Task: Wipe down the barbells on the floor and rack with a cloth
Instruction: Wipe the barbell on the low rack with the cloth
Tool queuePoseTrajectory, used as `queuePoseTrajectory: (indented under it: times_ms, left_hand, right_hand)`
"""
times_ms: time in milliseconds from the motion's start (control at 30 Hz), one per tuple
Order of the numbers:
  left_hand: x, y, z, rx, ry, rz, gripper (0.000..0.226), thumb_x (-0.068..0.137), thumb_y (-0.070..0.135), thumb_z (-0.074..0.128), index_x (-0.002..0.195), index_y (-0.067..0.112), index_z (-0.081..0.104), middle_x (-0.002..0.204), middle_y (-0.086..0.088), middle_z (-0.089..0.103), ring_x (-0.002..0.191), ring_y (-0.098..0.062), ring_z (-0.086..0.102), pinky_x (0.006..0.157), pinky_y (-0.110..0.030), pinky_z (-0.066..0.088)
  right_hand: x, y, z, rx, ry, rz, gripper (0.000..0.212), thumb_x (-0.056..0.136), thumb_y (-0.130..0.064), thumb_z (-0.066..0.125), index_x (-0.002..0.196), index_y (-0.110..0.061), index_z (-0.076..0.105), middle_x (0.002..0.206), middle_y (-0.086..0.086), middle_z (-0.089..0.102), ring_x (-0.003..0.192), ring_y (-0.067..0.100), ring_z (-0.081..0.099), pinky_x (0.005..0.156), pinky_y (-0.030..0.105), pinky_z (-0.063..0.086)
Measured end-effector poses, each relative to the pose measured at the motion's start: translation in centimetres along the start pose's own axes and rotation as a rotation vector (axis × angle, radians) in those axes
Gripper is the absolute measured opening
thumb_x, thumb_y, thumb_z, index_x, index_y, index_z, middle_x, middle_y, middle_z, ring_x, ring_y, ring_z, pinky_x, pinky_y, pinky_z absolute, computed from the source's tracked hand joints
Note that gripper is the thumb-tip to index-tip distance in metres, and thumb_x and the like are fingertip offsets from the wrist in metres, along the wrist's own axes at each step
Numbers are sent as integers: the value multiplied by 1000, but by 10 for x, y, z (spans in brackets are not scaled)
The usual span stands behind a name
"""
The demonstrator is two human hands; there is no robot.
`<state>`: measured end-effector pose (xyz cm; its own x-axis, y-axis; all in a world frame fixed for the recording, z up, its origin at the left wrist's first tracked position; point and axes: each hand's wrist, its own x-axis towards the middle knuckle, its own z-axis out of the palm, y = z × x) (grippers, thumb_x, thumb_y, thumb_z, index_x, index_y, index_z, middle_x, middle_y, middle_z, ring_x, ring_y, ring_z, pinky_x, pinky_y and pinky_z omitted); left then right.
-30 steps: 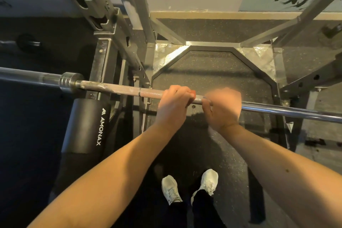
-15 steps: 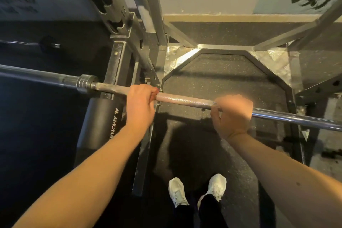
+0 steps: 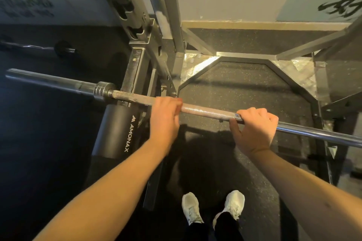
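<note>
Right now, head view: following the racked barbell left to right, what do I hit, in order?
Along the barbell: sleeve → collar → dull shaft section → left hand gripping the bar → right hand gripping the bar → shiny shaft section running out of frame.

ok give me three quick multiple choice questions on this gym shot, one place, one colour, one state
1. Where is the black AMONAX pad? A between the hands B below the barbell, left of the left hand C right of the right hand
2. What colour are the shoes? A white B black C red
3. What is the right hand doing? A hanging free B lying flat on the floor C gripping the barbell

B, the pad shows beneath the barbell, beyond the left hand; A, both shoes look white; C, its fingers curl over the barbell.
</note>
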<state>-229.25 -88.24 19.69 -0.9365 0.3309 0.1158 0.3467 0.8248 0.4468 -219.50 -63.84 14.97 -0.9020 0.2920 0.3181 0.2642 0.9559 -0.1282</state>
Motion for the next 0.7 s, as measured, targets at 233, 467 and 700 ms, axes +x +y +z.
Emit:
queuePoseTrajectory:
  times_ms: [233, 467, 700]
  left_hand:
    - [12, -25, -21, 95, -20, 12, 22, 92, 12, 71, 112, 21, 72, 109, 5, 64, 107, -14, 51, 98, -30, 45]
    - [22, -9, -18, 166, -5, -107, 21, 89, 6, 69, 95, 26, 71, 101, 8, 63, 105, -16, 52, 97, -34, 46]
    - [20, -3, -17, 89, -76, 23, 17, 98, 13, 62, 105, 24, 72, 106, 8, 63, 105, -12, 49, 95, -29, 45]
  right_hand:
    - [3, 5, 0, 29, -91, 5, 40, 98, -54, 44, 91, -23, 69, 81, -4, 58, 77, 17, 39, 73, 32, 14]
    - [0, 4, 5, 62, -52, 17, 36, 97, -50, 50, 89, -20, 68, 78, -2, 56, 76, 22, 43, 72, 36, 23]
    - [7, 2, 2, -1, -208, 81, 32, 96, -55, 48, 85, -29, 64, 77, -11, 50, 77, 17, 42, 72, 36, 29]
